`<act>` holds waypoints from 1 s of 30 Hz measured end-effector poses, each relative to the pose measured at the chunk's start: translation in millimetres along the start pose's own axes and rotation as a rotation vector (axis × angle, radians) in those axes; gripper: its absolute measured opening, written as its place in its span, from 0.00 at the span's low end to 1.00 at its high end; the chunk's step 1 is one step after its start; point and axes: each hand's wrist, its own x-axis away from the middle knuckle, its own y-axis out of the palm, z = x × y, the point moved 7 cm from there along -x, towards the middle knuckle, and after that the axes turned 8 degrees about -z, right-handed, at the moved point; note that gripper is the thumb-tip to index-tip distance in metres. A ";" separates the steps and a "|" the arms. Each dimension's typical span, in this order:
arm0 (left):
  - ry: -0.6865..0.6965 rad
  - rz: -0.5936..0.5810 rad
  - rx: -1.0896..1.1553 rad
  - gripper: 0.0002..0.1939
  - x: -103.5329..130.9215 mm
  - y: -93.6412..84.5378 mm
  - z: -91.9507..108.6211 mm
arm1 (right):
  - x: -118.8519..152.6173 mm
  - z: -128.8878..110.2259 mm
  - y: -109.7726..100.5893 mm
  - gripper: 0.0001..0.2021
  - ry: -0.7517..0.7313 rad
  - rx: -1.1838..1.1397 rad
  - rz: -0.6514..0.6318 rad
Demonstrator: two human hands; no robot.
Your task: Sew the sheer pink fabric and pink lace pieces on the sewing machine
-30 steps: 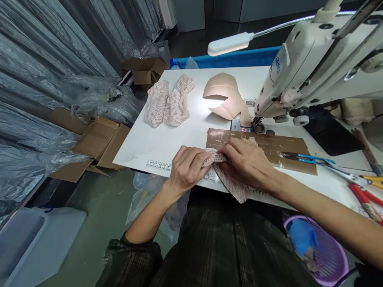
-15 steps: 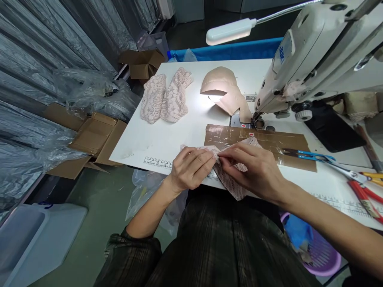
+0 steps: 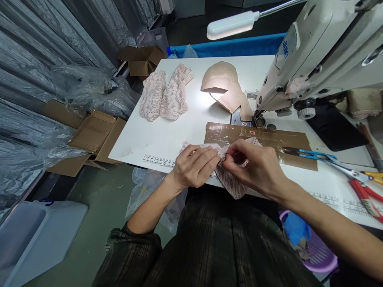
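A piece of pale pink lace [image 3: 231,183] is held at the front edge of the white sewing table, one end drooping past the edge. My left hand [image 3: 196,165] is closed on it, fingers folded over the fabric. Thumb and forefinger of my right hand [image 3: 254,165] pinch the lace just to the right. Whether anything small sits between those fingertips is hidden. Behind the hands lies a brown tape-covered strip [image 3: 281,141]. A beige molded cup piece [image 3: 224,83] rests by the needle of the sewing machine [image 3: 287,71].
Two folded lace bundles [image 3: 152,95] lie at the back left of the table. Blue-handled snips [image 3: 314,154], scissors [image 3: 353,172] and a red-handled tool [image 3: 363,197] are on the right. A lamp [image 3: 233,26] hangs above. Cardboard boxes [image 3: 95,135] stand at left, a purple basket [image 3: 321,251] below.
My right hand has shifted slightly right, its finger and thumb now forming a rounder pinch on the lace. My left hand has moved a little to the right, still on the fabric.
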 end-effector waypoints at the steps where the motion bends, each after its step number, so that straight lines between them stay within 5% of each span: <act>1: -0.014 -0.001 0.001 0.10 0.7 0.4 -1.6 | 3.6 2.9 -3.5 0.02 0.024 -0.082 0.038; 3: -0.055 0.004 0.020 0.10 2.0 1.0 -6.3 | 14.2 2.9 -11.6 0.03 0.002 -0.156 0.114; 6: -0.169 0.010 0.142 0.10 3.2 2.9 -17.8 | 29.1 -15.9 -15.2 0.06 -0.292 -0.028 0.074; 9: -0.269 -0.037 0.325 0.09 1.0 6.6 -27.4 | 26.1 -16.5 -9.6 0.25 -0.459 0.067 -0.060; 11: -0.298 -0.078 0.395 0.08 -2.7 4.7 -31.9 | 9.8 -0.8 -7.2 0.34 -0.420 0.034 -0.141; 15: -0.510 -0.162 0.565 0.10 1.7 -2.8 -62.3 | -17.4 31.9 0.7 0.16 -0.357 0.002 -0.371; 19: -0.819 -0.405 0.924 0.19 36.1 14.9 -105.1 | -24.6 61.6 -3.9 0.13 -0.112 -0.157 -0.452; 23: -0.905 -0.605 1.089 0.21 66.1 26.5 -131.3 | -24.0 80.2 -5.1 0.14 0.147 -0.294 -0.480; 30: -1.129 -0.612 1.026 0.31 95.2 12.0 -145.9 | -22.3 96.5 3.1 0.17 0.273 -0.297 -0.484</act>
